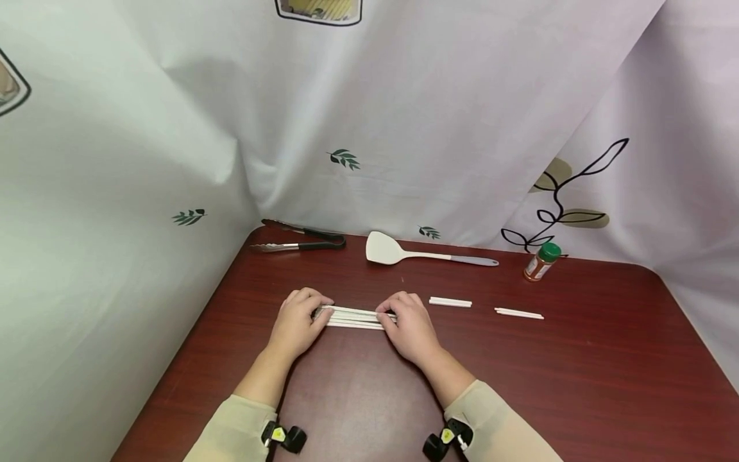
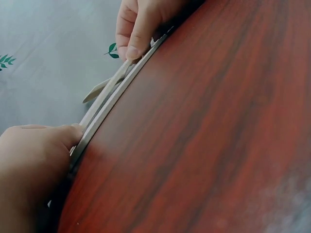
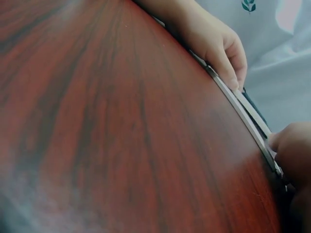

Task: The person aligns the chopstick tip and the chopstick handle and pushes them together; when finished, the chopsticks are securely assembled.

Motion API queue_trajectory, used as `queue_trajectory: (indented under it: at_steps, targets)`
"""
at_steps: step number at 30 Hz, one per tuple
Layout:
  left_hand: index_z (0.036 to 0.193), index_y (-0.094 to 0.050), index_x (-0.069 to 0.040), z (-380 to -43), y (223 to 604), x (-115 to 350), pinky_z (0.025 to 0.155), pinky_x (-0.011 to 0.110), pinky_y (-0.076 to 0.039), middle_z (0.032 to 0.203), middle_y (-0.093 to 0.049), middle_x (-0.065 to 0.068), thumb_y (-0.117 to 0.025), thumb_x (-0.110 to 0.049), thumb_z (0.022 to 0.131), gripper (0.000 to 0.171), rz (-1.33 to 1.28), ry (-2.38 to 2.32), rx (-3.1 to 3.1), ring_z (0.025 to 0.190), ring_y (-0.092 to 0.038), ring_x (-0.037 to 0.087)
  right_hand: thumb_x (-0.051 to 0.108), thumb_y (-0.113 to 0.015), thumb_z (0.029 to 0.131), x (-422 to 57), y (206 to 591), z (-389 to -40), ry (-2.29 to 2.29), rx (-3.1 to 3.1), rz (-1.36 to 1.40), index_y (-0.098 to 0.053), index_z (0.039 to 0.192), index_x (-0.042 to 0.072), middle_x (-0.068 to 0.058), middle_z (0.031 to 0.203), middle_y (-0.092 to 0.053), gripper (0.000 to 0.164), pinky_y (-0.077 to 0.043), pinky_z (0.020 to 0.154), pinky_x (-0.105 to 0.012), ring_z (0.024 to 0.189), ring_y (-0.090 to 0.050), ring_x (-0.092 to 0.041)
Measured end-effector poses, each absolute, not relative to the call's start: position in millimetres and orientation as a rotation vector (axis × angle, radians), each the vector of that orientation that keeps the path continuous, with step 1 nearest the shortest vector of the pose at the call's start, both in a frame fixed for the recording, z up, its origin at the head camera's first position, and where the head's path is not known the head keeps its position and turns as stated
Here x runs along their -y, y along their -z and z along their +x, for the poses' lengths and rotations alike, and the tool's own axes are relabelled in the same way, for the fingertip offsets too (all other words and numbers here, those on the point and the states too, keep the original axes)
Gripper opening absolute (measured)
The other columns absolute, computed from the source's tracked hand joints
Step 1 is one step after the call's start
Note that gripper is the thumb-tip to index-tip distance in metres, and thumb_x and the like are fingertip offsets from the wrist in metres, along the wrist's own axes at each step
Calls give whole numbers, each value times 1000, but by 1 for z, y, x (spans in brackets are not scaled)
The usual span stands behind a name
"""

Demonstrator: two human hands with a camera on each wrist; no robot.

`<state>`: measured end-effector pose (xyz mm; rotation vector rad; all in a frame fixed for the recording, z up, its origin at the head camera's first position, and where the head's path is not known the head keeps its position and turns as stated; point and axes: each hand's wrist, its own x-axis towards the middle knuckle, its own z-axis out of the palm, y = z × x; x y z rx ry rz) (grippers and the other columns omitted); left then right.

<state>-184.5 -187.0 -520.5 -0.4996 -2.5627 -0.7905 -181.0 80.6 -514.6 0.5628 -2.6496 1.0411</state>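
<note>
Several long, thin white sticks [image 1: 355, 318] lie side by side between my two hands, near the middle of the table. My left hand [image 1: 296, 323] pinches at their left ends, thumb on the near side. At the right ends, my right hand [image 1: 409, 326] pinches with thumb and fingertips, hiding the tips. In the left wrist view, one white stick [image 2: 104, 101] runs from hand to hand, slightly raised over another on the tabletop. The same sticks [image 3: 243, 114] show edge-on in the right wrist view.
Behind lie black-handled metal tongs [image 1: 306, 245] and a white spatula [image 1: 385, 249]. To the right are two small groups of shorter white sticks [image 1: 450, 302], [image 1: 519, 314] and a green-capped spice jar [image 1: 541, 262]. A pale curtain [image 1: 404, 128] borders the dark red table [image 1: 606, 359].
</note>
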Motion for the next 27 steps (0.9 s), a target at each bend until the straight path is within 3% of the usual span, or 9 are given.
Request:
queue_trajectory:
  at_steps: [10,17,27]
  targets:
    - [97,-80,-13,-186,519,187,82,41,-51,92,-71,-1,-88,-18,86,15,-589,833,2359,87,-64,24,16,-73,101,-82,515,-183,-1241,2487,500,-76,99,11,-1,105,-68,6,-49,93,-44,103,-61,-24]
    - [91,-78,-13,-187,518,186,76,37,-50,87,-69,-3,-93,-18,82,19,-639,824,2294,82,-62,21,10,-78,96,-82,515,-183,-1260,2391,514,-77,99,15,2,98,-71,6,-51,85,-43,95,-63,-22]
    - [89,-76,-13,-185,517,184,74,35,-47,86,-67,-4,-93,-18,81,20,-638,827,2283,80,-59,18,17,-92,85,-87,520,-184,-1105,2254,605,-81,89,16,9,83,-71,12,-50,70,-30,79,-61,-13]
